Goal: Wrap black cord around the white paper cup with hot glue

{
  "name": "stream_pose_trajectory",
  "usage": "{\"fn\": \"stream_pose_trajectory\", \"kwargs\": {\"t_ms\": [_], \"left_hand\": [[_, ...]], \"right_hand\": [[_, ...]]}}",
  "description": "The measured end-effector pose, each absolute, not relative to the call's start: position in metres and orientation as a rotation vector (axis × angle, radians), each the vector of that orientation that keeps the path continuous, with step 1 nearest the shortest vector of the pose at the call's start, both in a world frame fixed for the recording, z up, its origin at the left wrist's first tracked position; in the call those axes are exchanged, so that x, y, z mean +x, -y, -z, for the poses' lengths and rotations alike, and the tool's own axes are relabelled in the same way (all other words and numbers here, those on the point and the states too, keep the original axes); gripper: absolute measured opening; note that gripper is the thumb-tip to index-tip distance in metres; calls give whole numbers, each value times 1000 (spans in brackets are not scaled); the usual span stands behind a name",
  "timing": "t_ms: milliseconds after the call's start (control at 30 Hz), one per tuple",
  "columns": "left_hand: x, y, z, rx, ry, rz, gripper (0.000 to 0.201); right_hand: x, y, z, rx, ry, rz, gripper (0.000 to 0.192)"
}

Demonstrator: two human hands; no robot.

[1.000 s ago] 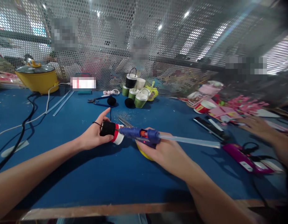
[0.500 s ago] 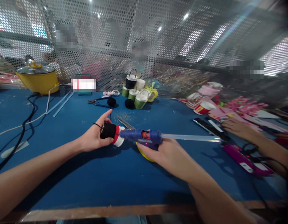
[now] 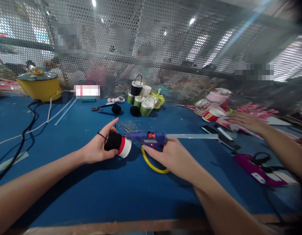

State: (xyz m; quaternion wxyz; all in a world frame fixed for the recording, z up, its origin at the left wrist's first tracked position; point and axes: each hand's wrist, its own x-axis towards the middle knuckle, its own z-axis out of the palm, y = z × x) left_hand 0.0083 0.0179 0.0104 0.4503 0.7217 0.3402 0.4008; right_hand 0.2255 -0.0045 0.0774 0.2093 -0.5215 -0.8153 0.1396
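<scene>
Green paper cups (image 3: 144, 105) cluster at the back of my blue felt counter (image 3: 116, 192), well apart; a co-worker's hand (image 3: 244, 121) rests on pink paper cutouts to my right. My left hand (image 3: 99, 147) fingers wrap the small black-wrapped, red-banded white cup (image 3: 118, 145). My right hand (image 3: 169, 155) grips the blue plastic glue gun (image 3: 148, 138), nozzle near the cup's rim, above a yellow plastic ring (image 3: 152, 164).
</scene>
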Motion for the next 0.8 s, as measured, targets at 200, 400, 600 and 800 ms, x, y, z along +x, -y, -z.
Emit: {"fn": "stream_pose_trajectory", "kwargs": {"t_ms": [200,400,600,800], "left_hand": [[9,-18,-11,1799,-852,-992,88],[8,-18,-10,1809,-854,-993,88],[9,-18,-10,1804,-854,-993,87],[9,-20,-10,1779,-870,-992,87]], "right_hand": [[230,8,-78,-1467,2279,-432,22],[228,1,-77,-1425,2298,-372,22],[227,-3,-76,-1417,2313,-412,21],[232,9,-74,-1537,2293,-418,25]]}}
